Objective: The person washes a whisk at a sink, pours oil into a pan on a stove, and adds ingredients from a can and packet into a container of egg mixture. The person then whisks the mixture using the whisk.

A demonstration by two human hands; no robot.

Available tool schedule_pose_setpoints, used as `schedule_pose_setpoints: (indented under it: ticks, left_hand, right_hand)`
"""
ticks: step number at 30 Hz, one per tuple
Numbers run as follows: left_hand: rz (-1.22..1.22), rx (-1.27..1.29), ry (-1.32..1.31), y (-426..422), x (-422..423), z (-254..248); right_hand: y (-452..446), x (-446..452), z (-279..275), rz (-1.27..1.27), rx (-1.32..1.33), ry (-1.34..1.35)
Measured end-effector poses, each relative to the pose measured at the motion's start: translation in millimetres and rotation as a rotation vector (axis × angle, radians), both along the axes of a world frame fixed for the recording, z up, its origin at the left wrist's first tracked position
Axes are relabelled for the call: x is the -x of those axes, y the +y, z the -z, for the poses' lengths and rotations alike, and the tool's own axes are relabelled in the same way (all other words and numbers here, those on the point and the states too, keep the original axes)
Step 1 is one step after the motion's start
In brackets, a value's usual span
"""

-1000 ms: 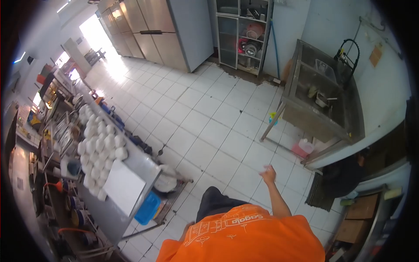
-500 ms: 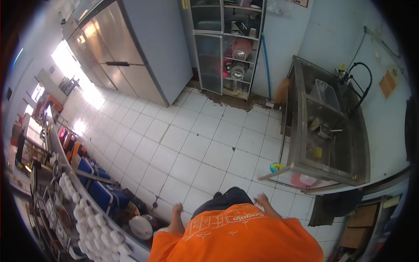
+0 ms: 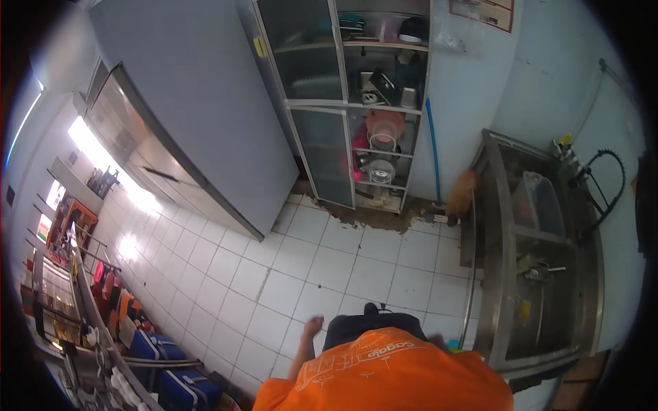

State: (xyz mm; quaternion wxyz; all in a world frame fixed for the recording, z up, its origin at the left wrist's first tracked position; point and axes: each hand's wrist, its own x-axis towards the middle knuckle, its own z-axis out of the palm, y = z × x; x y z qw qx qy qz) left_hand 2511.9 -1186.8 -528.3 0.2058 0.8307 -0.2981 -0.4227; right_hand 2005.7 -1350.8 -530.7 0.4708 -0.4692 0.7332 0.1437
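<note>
Left hand (image 3: 314, 326) hung over the tiled floor (image 3: 288, 264), left of and ahead of the orange shirt (image 3: 384, 366), pointing away from the body; too small and blurred to tell whether clenched or loose. Right hand hidden by the torso, so grip could not be told. Steel sink (image 3: 495, 260) stood to the person's right, long axis running away from the person, far end slightly leftward. Clear container (image 3: 541, 202) sat in its far basin, lengthwise along the same line.
</note>
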Motion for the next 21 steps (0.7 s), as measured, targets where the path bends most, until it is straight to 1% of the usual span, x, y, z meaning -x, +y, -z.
schedule_pose_setpoints:
  ticks: [1, 2, 3, 4, 5, 6, 7, 8, 9, 11, 12, 14, 16, 18, 20, 21]
  left_hand:
    - [-0.048, -0.074, 0.158, 10.9, 3.4, -0.1]
    - [0.06, -0.152, 0.126, 18.1, 0.2, 6.6]
    - [-0.002, -0.28, 0.205, 24.7, -0.7, 8.0]
    - [-0.104, -0.4, 0.27, 26.0, -8.9, 3.2]
    - [-0.193, -0.469, 0.319, 22.0, -20.2, -0.5]
    - [-0.253, -0.51, 0.344, 12.0, -33.8, -5.7]
    - [-0.301, -0.539, 0.36, 0.2, -48.8, -8.8]
    - [-0.328, -0.55, 0.366, -15.1, -68.3, -10.5]
    - [-0.347, -0.562, 0.367, -29.1, -87.1, -12.3]
    - [-0.364, -0.571, 0.359, -62.8, -128.8, -17.7]
    - [-0.364, -0.572, 0.352, -81.9, -153.1, -22.4]
    - [-0.341, -0.56, 0.324, -123.8, -197.7, -27.2]
    - [-0.302, -0.542, 0.282, -167.4, -245.4, -29.0]
    - [-0.224, -0.489, 0.194, -221.8, -296.0, -29.3]
    - [-0.081, -0.27, -0.008, -309.1, -348.4, -36.2]
    - [0.006, -0.043, -0.146, -370.5, -366.3, -51.5]
  right_hand:
    - [-58.1, -36.8, 6.7, -0.089, 0.144, -0.037]
    - [-115.8, -76.7, -0.3, -0.163, 0.314, -0.09]
    - [-173.0, -121.6, -31.7, -0.288, 0.627, -0.105]
    - [-229.3, -166.0, -70.9, -0.297, 0.721, -0.337]
    - [-280.9, -210.4, -115.0, -0.228, 0.675, -0.447]
    - [-337.3, -248.1, -110.6, -0.223, 0.833, -0.682]
    - [-372.2, -291.4, -171.4, -0.047, 0.628, -0.966]
    - [-403.9, -327.4, -219.0, -0.125, 0.683, -1.179]
    - [-433.5, -369.3, -243.0, 0.003, 0.786, -1.21]
    - [-462.3, -423.4, -330.9, -0.113, 0.875, -1.254]
    - [-472.6, -448.3, -365.4, -0.118, 0.892, -1.264]
    - [-491.0, -487.0, -414.0, -0.112, 0.925, -1.264]
    - [-505.5, -516.8, -442.8, -0.229, 1.046, -1.403]
    - [-510.4, -531.7, -465.6, -0.211, 1.057, -1.417]
    - [-516.9, -535.3, -482.2, -0.197, 1.06, -1.42]
    - [-519.1, -536.0, -487.0, -0.187, 1.072, -1.443]
